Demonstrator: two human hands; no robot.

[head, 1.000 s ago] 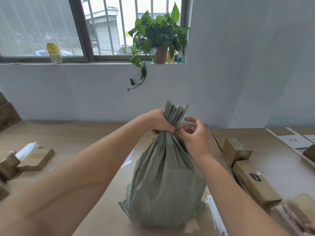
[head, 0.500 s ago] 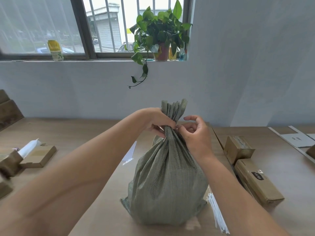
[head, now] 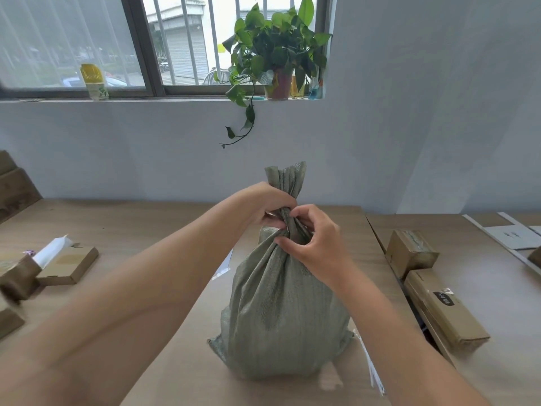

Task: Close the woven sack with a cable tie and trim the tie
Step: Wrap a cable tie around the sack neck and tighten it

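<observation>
A full grey-green woven sack stands upright on the wooden table, its mouth gathered into a bunched neck that sticks up above my hands. My left hand grips the neck from the left. From the right, my right hand curls its thumb and fingers round the same neck just below. Both hands hide the gathered spot, and I cannot make out a cable tie there. A bundle of white cable ties lies on the table at the sack's right foot.
Two cardboard boxes lie to the right of the sack, and a flat box with a white tube lies at the left. A potted plant sits on the windowsill behind. White paper lies behind the sack.
My right hand has shifted down and round the neck, its thumb now below the gathered spot. The left hand keeps its grip. The view has tilted slightly.
</observation>
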